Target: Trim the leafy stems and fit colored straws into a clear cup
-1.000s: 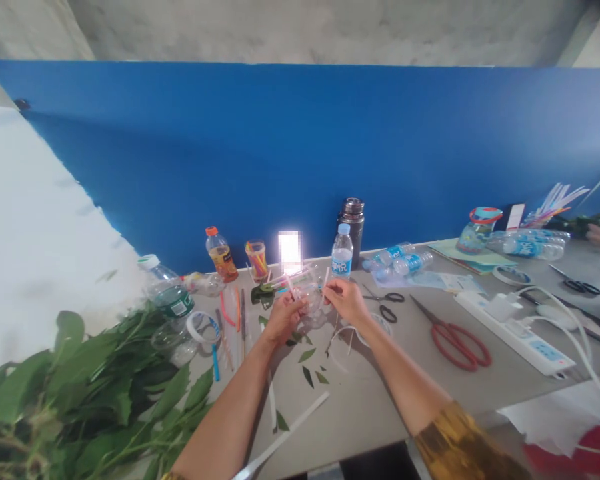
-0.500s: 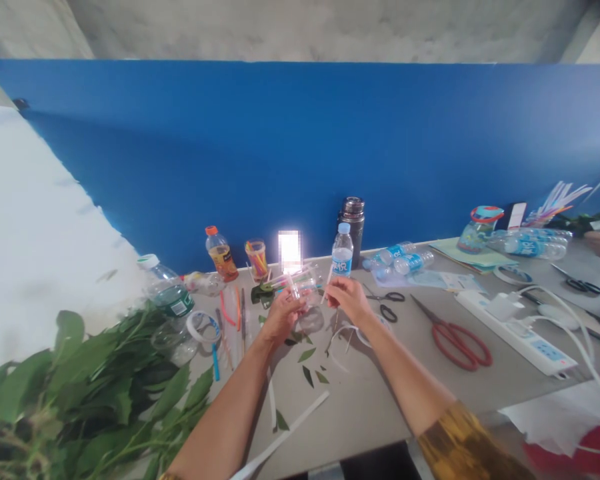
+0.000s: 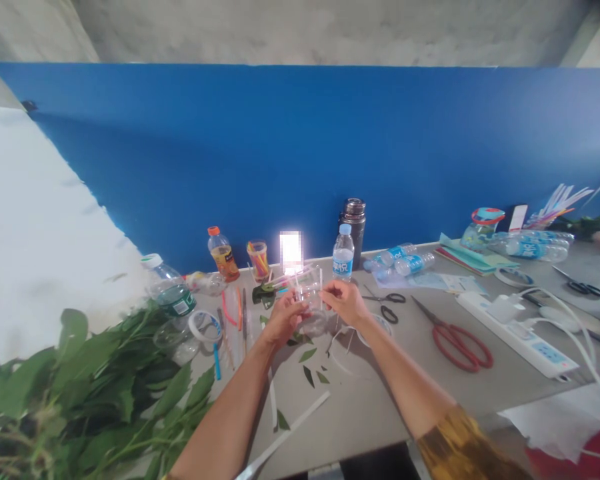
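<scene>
The left hand [image 3: 283, 319], now nearer the right hand [image 3: 347, 301], curls narrowly around a clear cut plastic bottle [image 3: 310, 300], while the right pinches a thin white strip [image 3: 321, 288] at its rim. Leafy branches [image 3: 95, 380] lie far left, loose leaves [image 3: 307, 375] on the table [image 3: 375, 393] below the hands, and red-handled scissors [image 3: 443, 340] to the right. Both forearms reach forward, angled inward.

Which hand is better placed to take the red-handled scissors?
Probably the right hand: it sits on the same side of the clear plastic cup as the red-handled scissors. The left hand is farther away, on the cup's other side.
</scene>
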The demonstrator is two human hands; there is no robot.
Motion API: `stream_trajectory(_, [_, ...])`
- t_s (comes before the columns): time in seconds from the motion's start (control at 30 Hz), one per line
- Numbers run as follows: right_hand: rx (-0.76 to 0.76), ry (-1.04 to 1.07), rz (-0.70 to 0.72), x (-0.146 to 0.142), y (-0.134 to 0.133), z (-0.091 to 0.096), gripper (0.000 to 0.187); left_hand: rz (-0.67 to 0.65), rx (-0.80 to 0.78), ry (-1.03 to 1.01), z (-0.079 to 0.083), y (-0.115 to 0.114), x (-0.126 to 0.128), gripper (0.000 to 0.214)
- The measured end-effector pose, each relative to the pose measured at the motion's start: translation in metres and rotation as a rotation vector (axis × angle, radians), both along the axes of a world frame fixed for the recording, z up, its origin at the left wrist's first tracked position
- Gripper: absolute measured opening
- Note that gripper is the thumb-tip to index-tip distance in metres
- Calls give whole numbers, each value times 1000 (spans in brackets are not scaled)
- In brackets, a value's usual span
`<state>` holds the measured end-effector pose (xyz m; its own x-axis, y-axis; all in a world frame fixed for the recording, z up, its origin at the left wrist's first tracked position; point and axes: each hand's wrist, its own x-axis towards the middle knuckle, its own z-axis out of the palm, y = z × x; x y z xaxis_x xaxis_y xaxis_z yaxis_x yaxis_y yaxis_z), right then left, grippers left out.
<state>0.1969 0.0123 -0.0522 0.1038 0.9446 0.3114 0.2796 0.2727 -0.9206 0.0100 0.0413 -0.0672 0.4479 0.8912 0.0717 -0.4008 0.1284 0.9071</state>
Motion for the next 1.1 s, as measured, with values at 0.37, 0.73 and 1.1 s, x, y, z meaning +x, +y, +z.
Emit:
stream_trajectory(0.37, [5, 73, -30, -9, 4, -10, 16, 76, -19, -23, -9, 3, 2, 42])
stream_trajectory(0.73, [49, 155, -49, -15, 2, -14, 29, 108, -65, -56, 0, -2, 2, 70])
stream_trajectory(1.1, [-30, 158, 86, -9, 8, -22, 44, 33, 10, -91, -1, -3, 5, 49])
